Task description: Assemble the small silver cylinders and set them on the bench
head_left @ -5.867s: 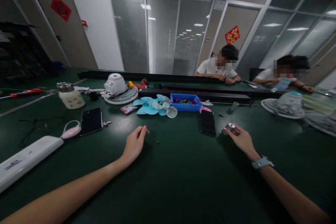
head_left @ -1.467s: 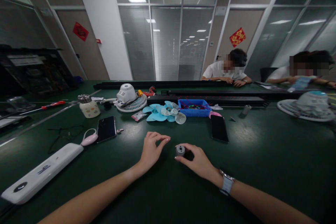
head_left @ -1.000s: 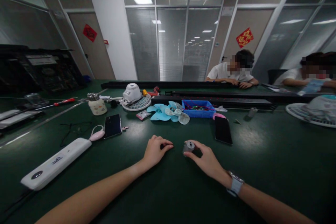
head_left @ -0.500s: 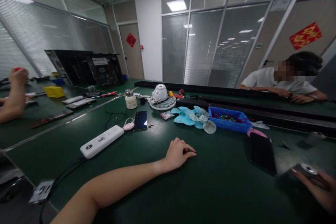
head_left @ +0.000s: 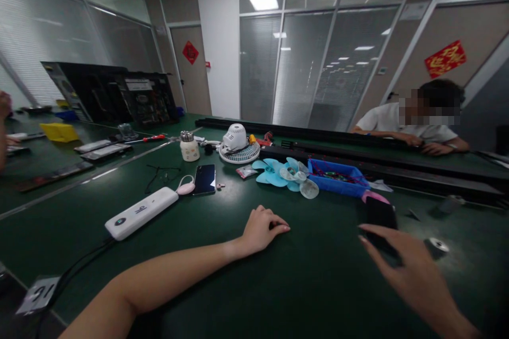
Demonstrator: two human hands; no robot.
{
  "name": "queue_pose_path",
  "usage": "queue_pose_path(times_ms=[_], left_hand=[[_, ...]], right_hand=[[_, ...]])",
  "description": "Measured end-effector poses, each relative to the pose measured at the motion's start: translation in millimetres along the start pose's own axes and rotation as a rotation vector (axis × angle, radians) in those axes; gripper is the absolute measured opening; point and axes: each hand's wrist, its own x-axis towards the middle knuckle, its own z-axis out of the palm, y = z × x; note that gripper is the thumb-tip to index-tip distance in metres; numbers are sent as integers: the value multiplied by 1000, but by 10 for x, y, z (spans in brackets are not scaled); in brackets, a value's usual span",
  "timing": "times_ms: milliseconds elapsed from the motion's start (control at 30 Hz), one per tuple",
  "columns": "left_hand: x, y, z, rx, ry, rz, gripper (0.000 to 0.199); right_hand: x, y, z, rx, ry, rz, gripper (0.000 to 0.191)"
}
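Note:
My left hand rests on the green table, fingers curled and thumb tip against the fingertips. I see nothing between them. My right hand is open, thumb and fingers apart, reaching over the near end of a black phone. Whether it touches the phone I cannot tell. Just beyond its knuckles a silver metal cylinder stands on the table, partly hidden by the hand. A second metal cylinder stands farther back. Blue fan blades and a clear blade set lie beyond my left hand.
A blue bin of wires stands behind the phone. Farther left are a white fan, a jar, another phone and a white power bank with a cable. A co-worker sits across the dark rails.
My right hand has come away from the silver cylinder and moved left over the black phone, fingers apart. My left hand stays in place. The view has turned slightly right.

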Motion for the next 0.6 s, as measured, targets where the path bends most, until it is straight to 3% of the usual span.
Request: queue_pose_path(times_ms=[100, 200, 367, 600], left_hand=[[7, -7, 16, -46, 42, -27, 36], [10, 15, 12, -131, 136, -73, 44], [2, 64, -14, -208, 219, -136, 45], [21, 20, 8, -224, 211, -122, 43]], right_hand=[[263, -616, 311, 120, -285, -70, 36], [418, -941, 626, 183, -398, -82, 42], [521, -1087, 932, 204, -408, -114, 37], [549, -1070, 1045, 194, -339, -122, 28]])
